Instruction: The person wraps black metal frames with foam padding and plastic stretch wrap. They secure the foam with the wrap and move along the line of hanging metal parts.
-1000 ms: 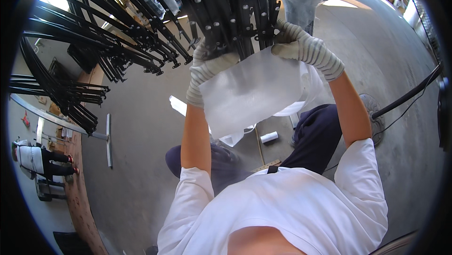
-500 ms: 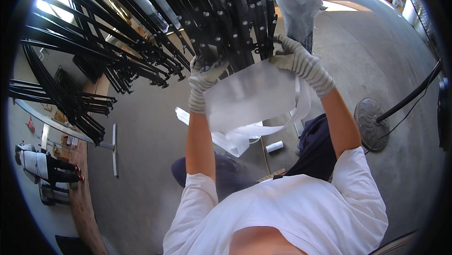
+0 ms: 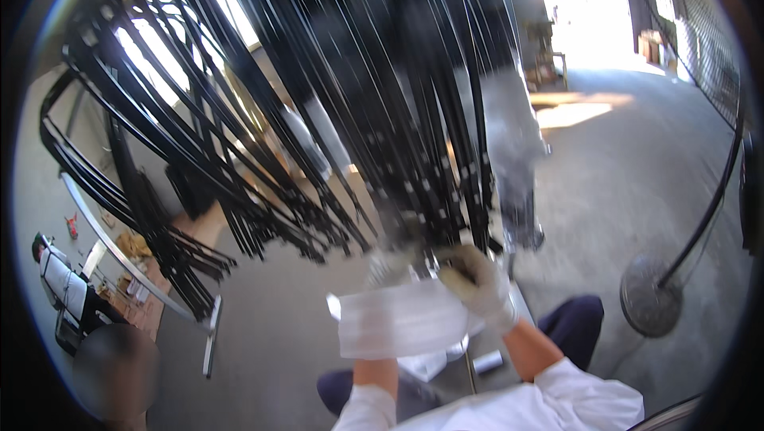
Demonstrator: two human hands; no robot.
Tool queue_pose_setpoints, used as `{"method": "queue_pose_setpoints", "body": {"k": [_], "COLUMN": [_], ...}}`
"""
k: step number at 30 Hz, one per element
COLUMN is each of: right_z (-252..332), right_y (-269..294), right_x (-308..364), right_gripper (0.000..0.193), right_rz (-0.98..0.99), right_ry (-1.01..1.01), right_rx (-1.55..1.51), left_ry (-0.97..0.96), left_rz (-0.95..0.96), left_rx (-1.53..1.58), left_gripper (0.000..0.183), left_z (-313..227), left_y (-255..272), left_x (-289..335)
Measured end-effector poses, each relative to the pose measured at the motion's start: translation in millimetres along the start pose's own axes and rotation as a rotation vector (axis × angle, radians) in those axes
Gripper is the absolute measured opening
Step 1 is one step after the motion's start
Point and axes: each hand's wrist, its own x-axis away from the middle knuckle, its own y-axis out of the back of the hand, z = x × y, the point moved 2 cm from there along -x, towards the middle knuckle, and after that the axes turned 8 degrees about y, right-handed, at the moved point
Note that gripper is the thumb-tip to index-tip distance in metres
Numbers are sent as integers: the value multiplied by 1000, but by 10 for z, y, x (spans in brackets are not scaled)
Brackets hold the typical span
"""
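Note:
A translucent white sheet of wrapping film or foam [image 3: 398,323] hangs at the lower ends of a bundle of long black metal bars [image 3: 382,113]. My right hand [image 3: 481,288], in a pale knitted glove, curls closed at the sheet's upper right corner, right beside the bar ends. My left hand [image 3: 390,268], gloved too, is up against the bottom of the bundle. Motion smears its fingers, and the sheet covers part of its forearm.
More black bars [image 3: 270,208] hang to the left. Bars wrapped in clear plastic [image 3: 509,128] stand right of the bundle. A round stand base [image 3: 651,296] rests on the floor at right. A white roll [image 3: 487,362] lies near my legs. Another person [image 3: 64,284] is at far left.
The view has tilted up, so the bars, the sheet and my hands sit lower in the picture. Both hands remain at the bundle's lower end, and the sheet hangs there still.

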Motion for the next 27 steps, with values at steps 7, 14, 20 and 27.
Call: {"method": "queue_pose_setpoints", "body": {"k": [7, 14, 20, 27], "right_z": [183, 384, 346, 572], "right_y": [101, 122, 239, 270], "right_x": [11, -233, -298, -532], "right_gripper": [35, 56, 43, 25], "right_rz": [-83, 123, 128, 533], "right_ry": [213, 268, 514, 506], "right_rx": [300, 777, 946, 1149], "left_ry": [-71, -130, -145, -73], "left_rz": [137, 132, 131, 121], "left_rx": [-55, -148, -177, -166], "left_gripper": [24, 21, 19, 20], "left_z": [170, -35, -25, 45], "left_y": [-418, -369, -374, -276], "left_x": [-101, -98, -160, -238]}}
